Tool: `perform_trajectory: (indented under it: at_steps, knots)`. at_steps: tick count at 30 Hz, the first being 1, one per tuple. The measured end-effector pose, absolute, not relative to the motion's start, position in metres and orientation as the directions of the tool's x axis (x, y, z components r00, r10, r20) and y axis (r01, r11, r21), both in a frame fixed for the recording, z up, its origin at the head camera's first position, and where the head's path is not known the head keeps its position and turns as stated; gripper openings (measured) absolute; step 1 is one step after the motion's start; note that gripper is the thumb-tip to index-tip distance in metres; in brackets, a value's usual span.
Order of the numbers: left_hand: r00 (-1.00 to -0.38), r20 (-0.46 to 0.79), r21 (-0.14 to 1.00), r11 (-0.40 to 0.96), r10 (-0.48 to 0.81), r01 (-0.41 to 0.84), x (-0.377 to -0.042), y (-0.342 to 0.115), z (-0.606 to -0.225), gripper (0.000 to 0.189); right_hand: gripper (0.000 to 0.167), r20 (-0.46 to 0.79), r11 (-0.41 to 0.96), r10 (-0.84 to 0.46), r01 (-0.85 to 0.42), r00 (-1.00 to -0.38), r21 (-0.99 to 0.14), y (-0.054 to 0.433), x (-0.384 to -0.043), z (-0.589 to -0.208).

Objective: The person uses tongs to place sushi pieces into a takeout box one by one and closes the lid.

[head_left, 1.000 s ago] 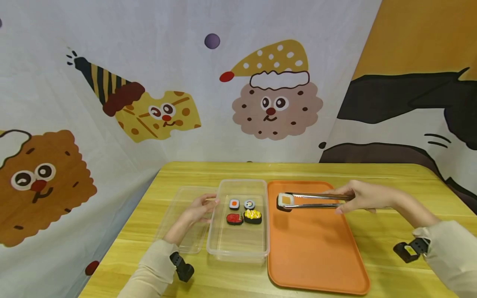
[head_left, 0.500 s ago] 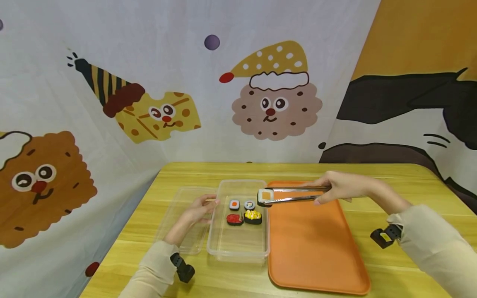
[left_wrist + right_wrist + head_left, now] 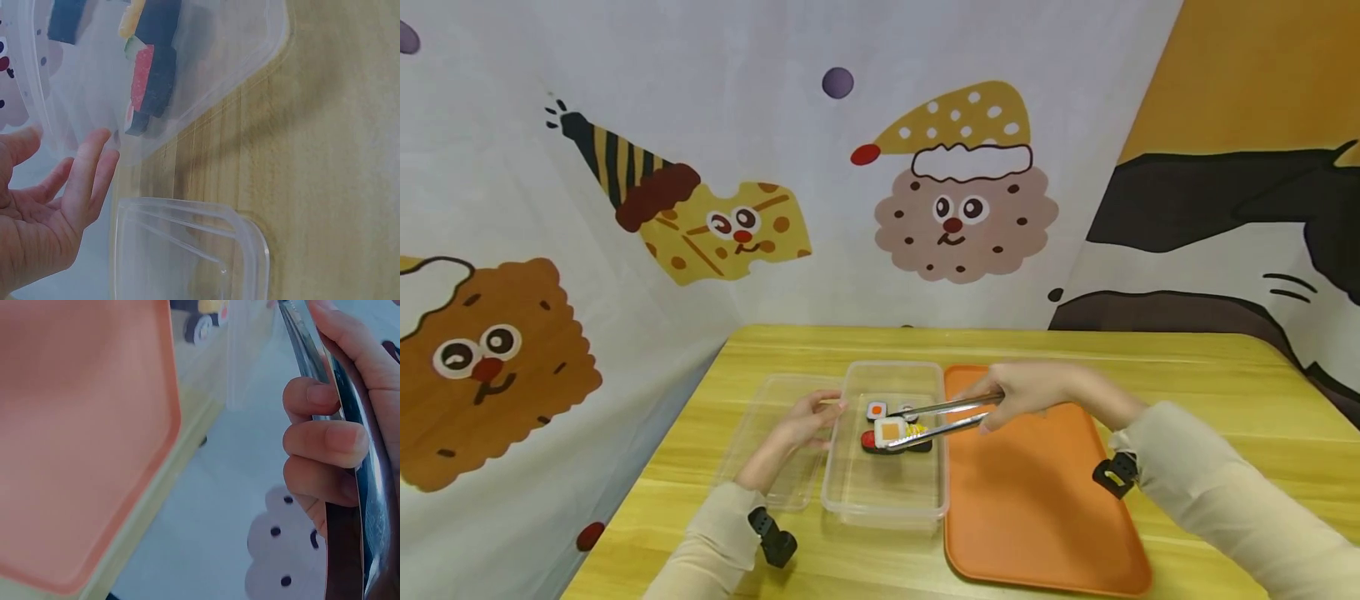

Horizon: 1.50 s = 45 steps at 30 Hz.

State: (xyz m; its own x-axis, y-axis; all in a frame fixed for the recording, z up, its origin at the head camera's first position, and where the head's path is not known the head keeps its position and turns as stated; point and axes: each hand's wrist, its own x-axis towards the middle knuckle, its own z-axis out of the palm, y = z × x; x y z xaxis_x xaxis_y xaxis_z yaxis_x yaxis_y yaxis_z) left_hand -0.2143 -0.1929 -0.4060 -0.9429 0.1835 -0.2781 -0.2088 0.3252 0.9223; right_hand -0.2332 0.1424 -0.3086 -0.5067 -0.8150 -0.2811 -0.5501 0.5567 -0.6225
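Observation:
My right hand (image 3: 1033, 392) grips metal tongs (image 3: 951, 407), its fingers curled round their arms in the right wrist view. Between the tong tips is a square sushi roll (image 3: 891, 432) with an orange-yellow centre, over the inside of a clear plastic box (image 3: 883, 507). In the box lie a small square roll (image 3: 877, 410) with an orange middle, a red-topped sushi (image 3: 868, 440), a yellow-topped sushi (image 3: 917, 430) and a round roll, all but the first partly covered in the head view. My left hand (image 3: 801, 425) rests at the box's left wall, fingers loosely extended.
An orange tray (image 3: 1037, 500) lies right beside the box. Left of it, partly under my left arm, is a clear plastic lid (image 3: 786, 492). A wooden table (image 3: 1195, 375) carries everything, with a cartoon-printed cloth (image 3: 820, 308) behind.
My right hand has moved left with the tongs, carrying the square sushi roll from over the tray to over the box. My left hand has stayed at the box wall.

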Motion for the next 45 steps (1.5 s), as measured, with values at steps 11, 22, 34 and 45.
perform_trajectory:
  at_steps: [11,22,34,45]
  knots:
    - [-0.943,-0.280,0.919,0.333,0.181,-0.209,-0.214,-0.191,-0.403,0.051,0.041,-0.380,0.635,-0.766,-0.517,-0.519,-0.573,0.118,-0.222,-0.317]
    - [-0.941,-0.294,0.924,0.299,0.166,-0.236,-0.217,-0.189,-0.408,0.048,0.040,-0.456,0.686,-0.727,-0.560,-0.513,-0.464,0.091,-0.210,-0.323]
    - [-0.943,-0.292,0.922,0.308,0.157,-0.235,-0.216,-0.188,-0.408,0.048,0.048,-0.427,0.669,-0.741,-0.621,-0.518,-0.409,0.086,-0.202,-0.325]
    - [-0.947,-0.284,0.915,0.337,0.148,-0.222,-0.214,-0.191,-0.407,0.048,0.046,-0.447,0.672,-0.738,-0.615,-0.506,-0.412,0.083,-0.197,-0.321]
